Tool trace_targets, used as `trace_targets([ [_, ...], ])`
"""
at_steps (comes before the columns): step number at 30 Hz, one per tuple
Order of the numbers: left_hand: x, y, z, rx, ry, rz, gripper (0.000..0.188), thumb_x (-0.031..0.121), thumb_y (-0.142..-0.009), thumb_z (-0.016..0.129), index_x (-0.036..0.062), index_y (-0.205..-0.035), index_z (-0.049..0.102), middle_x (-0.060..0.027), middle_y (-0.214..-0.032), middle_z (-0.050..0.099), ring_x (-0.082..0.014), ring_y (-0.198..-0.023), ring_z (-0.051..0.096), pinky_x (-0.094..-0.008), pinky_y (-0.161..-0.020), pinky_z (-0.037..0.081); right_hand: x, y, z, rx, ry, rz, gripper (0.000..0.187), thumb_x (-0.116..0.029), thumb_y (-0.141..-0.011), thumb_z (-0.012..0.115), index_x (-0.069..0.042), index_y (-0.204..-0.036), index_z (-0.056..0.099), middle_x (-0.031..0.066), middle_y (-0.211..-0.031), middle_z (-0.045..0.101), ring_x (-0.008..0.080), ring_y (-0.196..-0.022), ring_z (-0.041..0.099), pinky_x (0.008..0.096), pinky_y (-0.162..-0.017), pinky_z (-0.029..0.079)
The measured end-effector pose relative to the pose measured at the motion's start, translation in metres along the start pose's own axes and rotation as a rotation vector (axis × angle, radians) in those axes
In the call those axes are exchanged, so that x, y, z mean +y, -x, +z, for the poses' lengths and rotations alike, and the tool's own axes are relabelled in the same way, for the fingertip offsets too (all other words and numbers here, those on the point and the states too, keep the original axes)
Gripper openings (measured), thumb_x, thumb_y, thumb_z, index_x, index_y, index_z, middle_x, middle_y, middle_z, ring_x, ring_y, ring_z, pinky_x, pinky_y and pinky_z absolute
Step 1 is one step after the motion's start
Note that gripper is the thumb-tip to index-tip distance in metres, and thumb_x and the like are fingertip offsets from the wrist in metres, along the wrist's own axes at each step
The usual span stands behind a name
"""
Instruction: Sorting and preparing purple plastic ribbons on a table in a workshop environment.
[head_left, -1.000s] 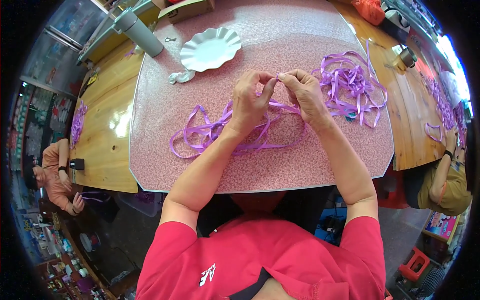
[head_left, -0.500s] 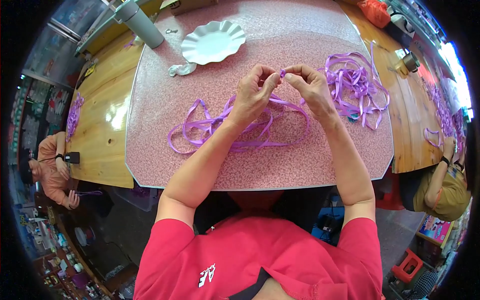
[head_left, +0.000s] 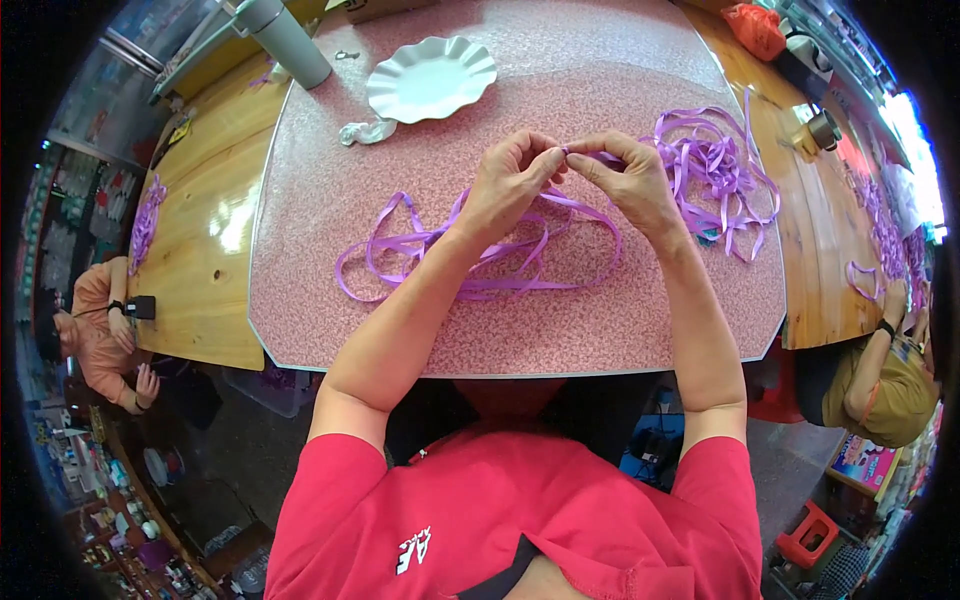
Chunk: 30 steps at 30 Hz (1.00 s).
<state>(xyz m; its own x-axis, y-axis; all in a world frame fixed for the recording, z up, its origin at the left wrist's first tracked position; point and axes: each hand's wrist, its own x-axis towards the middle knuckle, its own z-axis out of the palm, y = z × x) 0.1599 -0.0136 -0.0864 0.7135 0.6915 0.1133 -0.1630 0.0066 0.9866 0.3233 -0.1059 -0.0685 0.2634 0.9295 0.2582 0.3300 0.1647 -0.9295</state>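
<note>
Over the middle of the pink speckled tabletop, my left hand (head_left: 512, 187) and my right hand (head_left: 628, 183) meet at the fingertips. Each pinches the same purple ribbon (head_left: 594, 157), with a small bit of it showing between the thumbs. Whether that bit is a knot or a fold, I cannot tell. Loose loops of the ribbon (head_left: 520, 287) lie on the tabletop under and left of my wrists. Just past my right hand rests a tangled pile of purple ribbon (head_left: 712, 165).
A white wavy-edged plate (head_left: 432, 80) sits at the far left, beside a crumpled white wrapper (head_left: 367, 132) and a grey tumbler (head_left: 285, 45). People sit at wooden tables on both sides: a person in orange (head_left: 100, 320) and a person in olive (head_left: 880, 390).
My fingertips have drawn closer over the ribbon, and less of the purple bit shows between them. The loops and pile on the table lie as before.
</note>
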Motion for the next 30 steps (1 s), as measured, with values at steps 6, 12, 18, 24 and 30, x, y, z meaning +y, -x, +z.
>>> trace_targets([
  [6, 0.0, 0.001, -0.003, -0.003, -0.206, -0.007, 0.017, 0.017, -0.097, 0.061, 0.0006, -0.103, 0.062, -0.0022, -0.086, 0.066, -0.0065, -0.077, 0.059, -0.0203, -0.067, 0.047, -0.003, 0.002, 0.003, -0.032, 0.102, 0.047, 0.016, -0.01, -0.087, 0.073, -0.003, -0.101, 0.071, -0.001, -0.083, 0.066, 0.0038, -0.075, 0.056, 0.0186, -0.066, 0.044],
  [12, 0.003, 0.002, -0.003, 0.007, -0.262, 0.004, 0.018, 0.018, -0.097, 0.061, 0.0003, -0.102, 0.062, -0.0022, -0.085, 0.066, -0.0063, -0.076, 0.059, -0.0199, -0.067, 0.047, -0.008, 0.003, 0.005, 0.021, 0.157, -0.023, 0.016, -0.01, -0.085, 0.073, -0.004, -0.1, 0.072, -0.0029, -0.079, 0.062, 0.0038, -0.069, 0.051, 0.0195, -0.06, 0.041],
  [18, 0.003, 0.002, -0.001, 0.003, -0.157, -0.023, 0.019, 0.019, -0.098, 0.06, 0.0006, -0.102, 0.062, -0.0032, -0.086, 0.066, -0.0073, -0.077, 0.061, -0.0212, -0.067, 0.049, -0.007, 0.002, 0.002, 0.017, 0.15, 0.037, 0.015, -0.009, -0.085, 0.073, -0.003, -0.098, 0.07, -0.0086, -0.075, 0.054, 0.0007, -0.066, 0.043, 0.0175, -0.057, 0.033],
  [24, 0.009, 0.003, 0.0, -0.003, -0.119, -0.049, 0.019, 0.019, -0.098, 0.06, 0.0008, -0.102, 0.063, -0.0044, -0.087, 0.067, -0.0083, -0.078, 0.062, -0.0214, -0.067, 0.05, -0.011, 0.003, -0.001, 0.006, 0.176, 0.056, 0.015, -0.008, -0.085, 0.073, -0.005, -0.099, 0.07, -0.0071, -0.077, 0.057, 0.0016, -0.069, 0.046, 0.0185, -0.06, 0.036],
  [30, 0.008, 0.003, 0.002, 0.0, -0.032, -0.038, 0.016, 0.015, -0.096, 0.061, -0.0008, -0.099, 0.062, -0.0041, -0.084, 0.066, -0.0089, -0.075, 0.061, -0.0236, -0.066, 0.051, -0.007, 0.002, -0.001, 0.04, 0.238, -0.063, 0.015, -0.009, -0.086, 0.072, -0.004, -0.101, 0.072, 0.0013, -0.088, 0.068, 0.0084, -0.083, 0.06, 0.0237, -0.072, 0.047],
])
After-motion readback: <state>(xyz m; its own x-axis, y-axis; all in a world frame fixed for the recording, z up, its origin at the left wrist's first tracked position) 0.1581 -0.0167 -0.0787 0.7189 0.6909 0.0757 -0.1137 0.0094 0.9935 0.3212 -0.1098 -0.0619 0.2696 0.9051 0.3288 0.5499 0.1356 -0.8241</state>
